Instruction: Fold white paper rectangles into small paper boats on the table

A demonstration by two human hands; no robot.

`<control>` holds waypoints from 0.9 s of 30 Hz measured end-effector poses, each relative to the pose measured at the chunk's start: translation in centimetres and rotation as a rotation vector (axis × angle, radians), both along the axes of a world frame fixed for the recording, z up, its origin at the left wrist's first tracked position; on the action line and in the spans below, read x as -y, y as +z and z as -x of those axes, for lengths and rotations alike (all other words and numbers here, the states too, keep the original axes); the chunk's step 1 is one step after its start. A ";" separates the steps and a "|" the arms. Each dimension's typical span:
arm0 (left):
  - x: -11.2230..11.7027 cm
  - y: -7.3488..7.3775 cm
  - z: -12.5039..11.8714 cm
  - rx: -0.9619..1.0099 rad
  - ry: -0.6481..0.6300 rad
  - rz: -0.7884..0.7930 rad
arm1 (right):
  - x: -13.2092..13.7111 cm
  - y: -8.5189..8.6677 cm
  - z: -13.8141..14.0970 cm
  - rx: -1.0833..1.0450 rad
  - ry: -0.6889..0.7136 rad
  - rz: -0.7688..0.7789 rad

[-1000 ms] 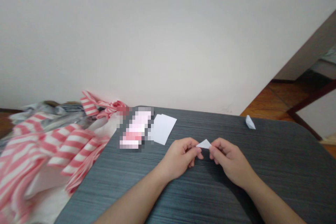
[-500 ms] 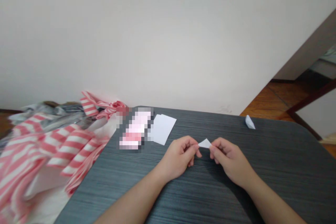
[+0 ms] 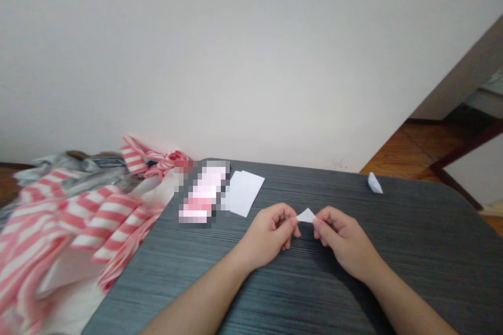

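Paper triangle (image 3: 306, 215), small and white, is pinched at its two ends between the fingers of the left hand (image 3: 270, 235) and the right hand (image 3: 342, 241), over the dark grey table (image 3: 416, 251). Farther along lie a white paper sheet (image 3: 244, 193) beside a blurred pink-and-white object (image 3: 204, 192). A folded paper piece (image 3: 374, 183) sits near the far edge; pink-striped cloth (image 3: 78, 225) heaps at left.
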State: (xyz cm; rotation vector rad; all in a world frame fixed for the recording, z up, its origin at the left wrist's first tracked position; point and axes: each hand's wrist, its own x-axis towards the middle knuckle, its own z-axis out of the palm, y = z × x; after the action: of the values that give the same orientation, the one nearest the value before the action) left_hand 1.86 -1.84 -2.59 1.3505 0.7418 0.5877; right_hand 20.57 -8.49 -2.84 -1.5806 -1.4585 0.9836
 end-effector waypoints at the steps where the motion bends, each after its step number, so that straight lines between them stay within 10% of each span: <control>1: 0.0 0.1 0.0 0.004 -0.001 0.011 | 0.0 0.0 0.0 -0.001 -0.001 0.000; 27: 0.2 0.4 0.4 -0.156 -0.096 -0.161 | 0.1 0.7 0.9 -0.025 0.063 0.047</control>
State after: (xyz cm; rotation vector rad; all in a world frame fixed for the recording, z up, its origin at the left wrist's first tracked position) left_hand 1.47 -1.99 -2.16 1.5862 0.7628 0.4775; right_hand 19.69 -8.57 -2.15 -1.5588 -1.4858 1.0768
